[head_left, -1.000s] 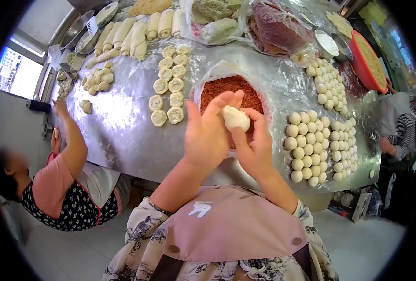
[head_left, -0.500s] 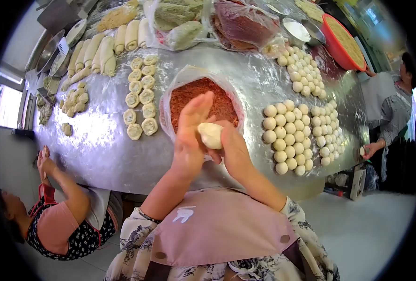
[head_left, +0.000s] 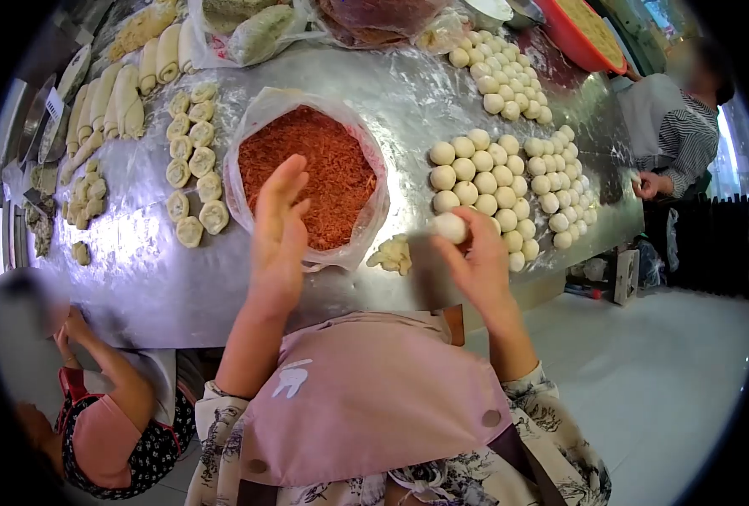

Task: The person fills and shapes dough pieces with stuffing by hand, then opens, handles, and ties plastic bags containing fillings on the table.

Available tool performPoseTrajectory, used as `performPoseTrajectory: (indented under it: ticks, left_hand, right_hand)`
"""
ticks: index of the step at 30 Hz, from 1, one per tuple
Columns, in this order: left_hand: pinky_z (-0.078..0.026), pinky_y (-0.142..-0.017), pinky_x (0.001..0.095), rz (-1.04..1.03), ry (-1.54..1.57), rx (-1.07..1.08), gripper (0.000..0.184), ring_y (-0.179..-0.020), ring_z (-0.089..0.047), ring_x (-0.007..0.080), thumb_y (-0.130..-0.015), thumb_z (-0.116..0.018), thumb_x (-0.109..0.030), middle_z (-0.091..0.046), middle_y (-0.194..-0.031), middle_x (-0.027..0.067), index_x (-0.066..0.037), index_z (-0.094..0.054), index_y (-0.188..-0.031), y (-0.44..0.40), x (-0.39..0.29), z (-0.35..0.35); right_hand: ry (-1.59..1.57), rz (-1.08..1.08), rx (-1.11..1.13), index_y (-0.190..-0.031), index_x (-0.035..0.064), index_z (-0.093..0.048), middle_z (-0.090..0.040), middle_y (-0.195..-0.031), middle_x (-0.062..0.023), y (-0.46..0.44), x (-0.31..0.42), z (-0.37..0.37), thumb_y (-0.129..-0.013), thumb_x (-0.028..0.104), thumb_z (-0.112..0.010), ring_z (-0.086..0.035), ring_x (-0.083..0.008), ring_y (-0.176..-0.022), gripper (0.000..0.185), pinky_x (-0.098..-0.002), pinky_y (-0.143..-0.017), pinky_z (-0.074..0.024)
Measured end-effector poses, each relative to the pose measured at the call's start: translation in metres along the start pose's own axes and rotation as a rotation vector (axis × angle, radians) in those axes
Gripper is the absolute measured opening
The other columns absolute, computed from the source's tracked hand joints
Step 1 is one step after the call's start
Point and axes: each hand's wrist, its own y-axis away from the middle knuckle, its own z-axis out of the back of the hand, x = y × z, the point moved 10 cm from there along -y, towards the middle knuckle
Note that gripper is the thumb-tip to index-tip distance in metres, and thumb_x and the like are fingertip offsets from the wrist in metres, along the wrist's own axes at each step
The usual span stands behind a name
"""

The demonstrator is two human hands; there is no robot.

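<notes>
My right hand pinches a round white dough ball between thumb and fingers, just left of the near rows of dough balls. My left hand is raised with its fingers stretched out and nothing in it. It covers part of a clear plastic bag that stands rolled open and holds reddish-brown shredded filling. Between my hands, a small heap of pale dough scraps lies on the metal table.
Flattened dough pieces stand in two columns left of the bag, with dough rolls beyond. More dough balls sit at right. A red basin is at the far right. One person works at left, another at right.
My hands have come apart. The right one has carried the dough ball to the right, towards the rows. The view has shifted, and the dough scraps now show.
</notes>
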Motion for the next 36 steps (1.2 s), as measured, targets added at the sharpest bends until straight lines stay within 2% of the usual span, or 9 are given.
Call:
performPoseTrajectory:
  ticks: [2, 5, 8, 15, 21, 26, 28, 29, 36]
  left_hand:
    - [-0.034, -0.103, 0.0370, 0.094, 0.037, 0.002, 0.057, -0.128, -0.042, 0.0259, -0.098, -0.045, -0.037, -0.040, -0.141, 0.0155, -0.001, -0.033, -0.141, 0.000, 0.004, 0.005]
    - [-0.039, -0.099, 0.0333, 0.137, 0.067, -0.025, 0.044, -0.121, -0.048, 0.0238, -0.100, -0.043, -0.022, -0.045, -0.135, 0.0142, 0.000, -0.037, -0.137, 0.000, 0.008, 0.000]
    - [-0.041, -0.096, 0.0319, 0.125, 0.025, 0.002, 0.042, -0.118, -0.051, 0.0229, -0.099, -0.043, -0.019, -0.046, -0.133, 0.0137, 0.000, -0.038, -0.136, 0.003, 0.007, 0.000]
    - [-0.045, -0.091, 0.0286, 0.247, 0.084, -0.168, 0.037, -0.112, -0.055, 0.0180, -0.100, -0.043, -0.018, -0.050, -0.129, 0.0108, -0.002, -0.043, -0.133, 0.013, 0.018, 0.042]
    - [-0.046, -0.091, 0.0289, 0.254, 0.171, -0.153, 0.033, -0.110, -0.056, 0.0180, -0.101, -0.043, -0.019, -0.054, -0.123, 0.0106, 0.000, -0.047, -0.127, 0.013, 0.025, 0.051]
    - [-0.044, -0.093, 0.0282, 0.225, 0.118, -0.193, 0.024, -0.107, -0.056, 0.0155, -0.098, -0.049, -0.013, -0.059, -0.113, 0.0076, -0.001, -0.055, -0.117, 0.013, 0.014, 0.058]
    - [-0.042, -0.094, 0.0279, 0.261, 0.098, -0.201, 0.024, -0.108, -0.055, 0.0152, -0.097, -0.051, -0.012, -0.058, -0.114, 0.0072, -0.001, -0.055, -0.118, 0.016, 0.021, 0.065]
    - [-0.043, -0.093, 0.0288, 0.260, 0.094, -0.211, 0.025, -0.108, -0.056, 0.0154, -0.098, -0.049, -0.014, -0.058, -0.116, 0.0072, -0.002, -0.055, -0.119, 0.018, 0.019, 0.068]
    - [-0.042, -0.093, 0.0304, 0.282, 0.132, -0.300, 0.026, -0.109, -0.055, 0.0164, -0.099, -0.047, -0.017, -0.058, -0.117, 0.0072, -0.003, -0.054, -0.119, 0.032, 0.022, 0.091]
  right_hand:
    - [0.172, -0.011, -0.008, -0.111, 0.0038, -0.056, -0.054, -0.104, -0.0146, 0.008, -0.029, 0.005, -0.075, 0.013, -0.076, -0.059, -0.0306, -0.081, 0.042, -0.0380, -0.066, -0.0500]
    - [0.348, 0.053, 0.006, -0.112, 0.0051, -0.055, -0.052, -0.105, -0.0148, 0.008, -0.031, -0.004, -0.074, 0.011, -0.076, -0.059, -0.0344, -0.082, 0.045, -0.0408, -0.066, -0.0502]
    - [0.405, 0.026, 0.011, -0.111, 0.0056, -0.052, -0.052, -0.105, -0.0161, 0.005, -0.042, -0.018, -0.074, 0.013, -0.076, -0.059, -0.0370, -0.082, 0.045, -0.0429, -0.066, -0.0503]
    - [0.449, 0.004, 0.013, -0.103, 0.0044, -0.050, -0.053, -0.099, -0.0166, -0.001, -0.043, -0.024, -0.074, 0.015, -0.076, -0.060, -0.0376, -0.079, 0.041, -0.0443, -0.063, -0.0505]
    - [0.461, -0.045, 0.000, -0.098, 0.0037, -0.049, -0.054, -0.097, -0.0179, 0.003, -0.048, -0.035, -0.077, 0.020, -0.073, -0.059, -0.0396, -0.078, 0.036, -0.0467, -0.062, -0.0501]
    - [0.442, -0.020, 0.063, -0.098, 0.0015, -0.051, -0.054, -0.100, -0.0206, -0.003, -0.038, -0.037, -0.078, 0.015, -0.071, -0.056, -0.0425, -0.088, 0.031, -0.0479, -0.071, -0.0485]
    - [0.386, 0.013, 0.037, -0.106, 0.0004, -0.054, -0.054, -0.099, -0.0205, -0.001, -0.039, -0.036, -0.077, 0.013, -0.071, -0.054, -0.0413, -0.089, 0.036, -0.0465, -0.074, -0.0462]
    - [0.346, -0.089, 0.068, -0.106, 0.0009, -0.055, -0.054, -0.099, -0.0205, 0.000, -0.043, -0.035, -0.078, 0.012, -0.071, -0.055, -0.0410, -0.089, 0.034, -0.0466, -0.073, -0.0463]
    - [0.431, -0.021, 0.008, -0.104, 0.0014, -0.055, -0.054, -0.099, -0.0199, 0.000, -0.035, -0.037, -0.080, 0.009, -0.068, -0.057, -0.0409, -0.087, 0.028, -0.0460, -0.072, -0.0472]
